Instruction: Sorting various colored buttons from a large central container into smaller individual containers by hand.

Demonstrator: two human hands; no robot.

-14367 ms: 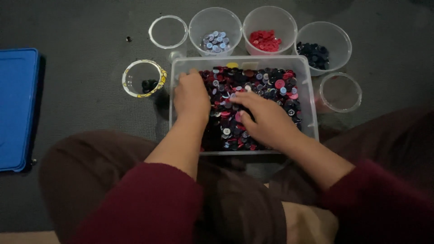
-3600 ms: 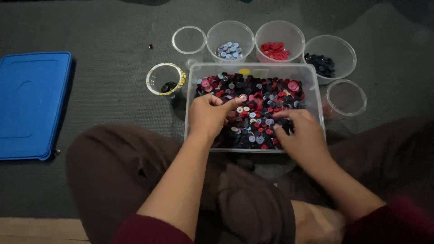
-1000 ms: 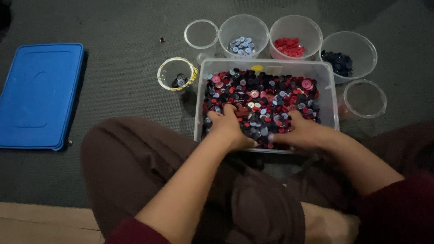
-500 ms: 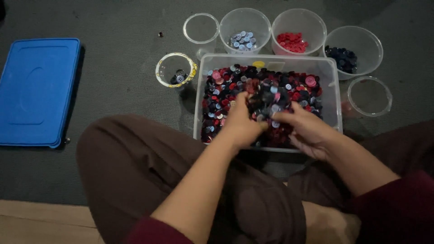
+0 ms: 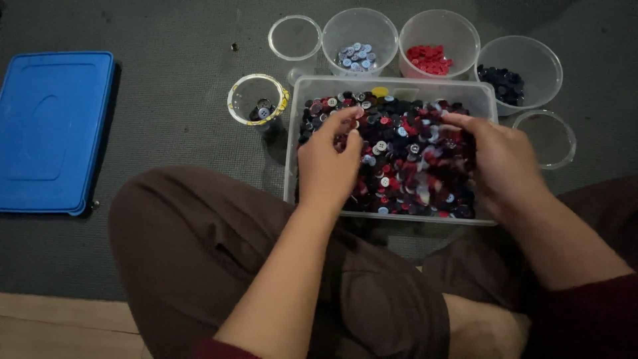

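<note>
A clear plastic bin (image 5: 392, 84) on the dark floor mat holds a heap of mixed buttons (image 5: 405, 156) in red, black, white and blue. My left hand (image 5: 329, 163) is over the bin's left half, fingertips pinched together at the top of the heap, seemingly on a button. My right hand (image 5: 498, 156) is over the right half, fingers curled into the buttons; buttons near it are blurred. Behind the bin stand clear cups: one with pale blue buttons (image 5: 355, 54), one with red buttons (image 5: 428, 58), one with dark navy buttons (image 5: 504, 81).
A small yellow-rimmed cup (image 5: 258, 100) with a few buttons stands left of the bin. Two clear round lids lie at the back (image 5: 294, 38) and at the right (image 5: 548, 137). A blue lid (image 5: 50, 129) lies far left. My crossed legs in brown trousers (image 5: 199, 252) fill the foreground.
Both hands have moved up the heap from the bin's near edge toward its middle. The left fingers have pinched together, and buttons are stirring under the right hand.
</note>
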